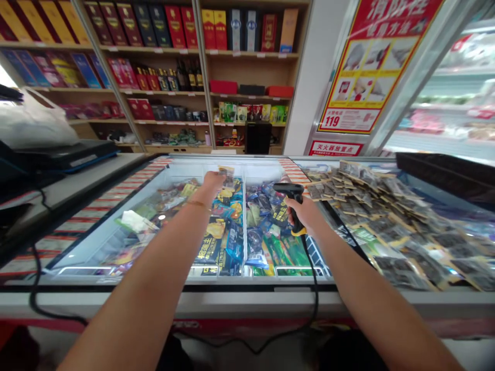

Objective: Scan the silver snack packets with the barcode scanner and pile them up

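My left hand [214,181] is stretched out over the chest freezer [127,278], its fingers closed on the edge of a small clear-fronted packet [227,176]. Below it lie bagged frozen treats [228,211] in blue, black and yellow wrappers. Wrapped in my right hand [303,212] is a black barcode scanner [296,216] with a yellow-tipped handle; its head points left, toward the packet. From the handle a black cable [315,288] hangs down over the freezer's front edge. What is printed on the packet is too small to read.
To the right, many similar flat packets [406,226] lie heaped on the freezer top, beside a dark tray [444,175]. A counter [85,165] with a white plastic bag [34,121] stands left. Stocked shelves [154,49] line the back wall.
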`<state>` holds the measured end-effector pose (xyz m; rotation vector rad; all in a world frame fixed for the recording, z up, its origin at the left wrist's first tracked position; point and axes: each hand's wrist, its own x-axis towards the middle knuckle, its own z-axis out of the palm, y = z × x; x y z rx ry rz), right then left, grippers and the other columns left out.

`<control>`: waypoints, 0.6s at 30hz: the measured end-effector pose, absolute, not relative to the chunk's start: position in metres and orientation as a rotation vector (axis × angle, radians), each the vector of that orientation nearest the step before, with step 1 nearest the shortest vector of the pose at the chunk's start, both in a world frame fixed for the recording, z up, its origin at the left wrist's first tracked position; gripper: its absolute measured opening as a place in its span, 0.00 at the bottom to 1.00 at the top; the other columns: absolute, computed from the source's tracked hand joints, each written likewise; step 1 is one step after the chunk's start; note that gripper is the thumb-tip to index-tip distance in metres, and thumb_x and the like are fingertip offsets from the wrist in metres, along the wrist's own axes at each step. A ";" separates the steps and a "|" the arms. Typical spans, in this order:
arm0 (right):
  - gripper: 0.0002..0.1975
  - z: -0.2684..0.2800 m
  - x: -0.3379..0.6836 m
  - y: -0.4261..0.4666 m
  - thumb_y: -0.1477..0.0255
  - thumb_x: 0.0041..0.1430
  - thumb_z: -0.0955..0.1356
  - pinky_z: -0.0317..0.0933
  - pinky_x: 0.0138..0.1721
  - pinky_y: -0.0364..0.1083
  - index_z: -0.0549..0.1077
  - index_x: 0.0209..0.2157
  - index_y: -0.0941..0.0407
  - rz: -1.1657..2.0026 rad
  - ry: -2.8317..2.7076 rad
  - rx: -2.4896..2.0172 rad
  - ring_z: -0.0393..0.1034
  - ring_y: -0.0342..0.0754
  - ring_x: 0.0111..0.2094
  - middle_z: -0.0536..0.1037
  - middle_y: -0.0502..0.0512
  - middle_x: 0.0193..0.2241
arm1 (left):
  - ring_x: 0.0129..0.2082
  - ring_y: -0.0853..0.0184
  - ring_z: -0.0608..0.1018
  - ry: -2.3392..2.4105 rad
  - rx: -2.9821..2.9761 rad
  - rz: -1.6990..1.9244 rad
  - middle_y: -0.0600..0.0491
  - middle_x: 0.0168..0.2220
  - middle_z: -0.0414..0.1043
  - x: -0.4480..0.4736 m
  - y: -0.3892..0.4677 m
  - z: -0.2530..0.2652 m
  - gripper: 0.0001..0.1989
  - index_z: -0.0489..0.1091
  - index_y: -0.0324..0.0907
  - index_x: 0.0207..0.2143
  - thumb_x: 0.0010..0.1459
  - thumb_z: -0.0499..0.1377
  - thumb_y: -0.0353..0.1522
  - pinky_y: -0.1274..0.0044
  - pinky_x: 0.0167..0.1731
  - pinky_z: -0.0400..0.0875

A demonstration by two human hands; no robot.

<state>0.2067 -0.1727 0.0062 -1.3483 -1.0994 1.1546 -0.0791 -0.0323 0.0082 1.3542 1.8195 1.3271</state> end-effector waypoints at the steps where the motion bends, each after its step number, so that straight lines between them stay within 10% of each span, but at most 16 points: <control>1: 0.12 0.005 0.207 -0.173 0.69 0.56 0.73 0.56 0.13 0.41 0.65 0.32 0.54 1.158 -1.096 -1.344 0.63 0.41 0.12 0.69 0.42 0.16 | 0.37 0.56 0.83 1.801 1.332 1.322 0.45 0.32 0.78 -0.060 -0.037 0.005 0.08 0.72 0.40 0.38 0.56 0.65 0.32 0.69 0.36 0.73; 18: 0.10 0.003 0.192 -0.192 0.67 0.60 0.71 0.58 0.15 0.41 0.66 0.33 0.53 0.983 -1.430 -1.358 0.66 0.42 0.13 0.71 0.44 0.19 | 0.34 0.66 0.82 1.222 1.048 1.589 0.54 0.31 0.78 -0.005 -0.054 -0.046 0.13 0.72 0.44 0.40 0.51 0.65 0.29 0.73 0.40 0.77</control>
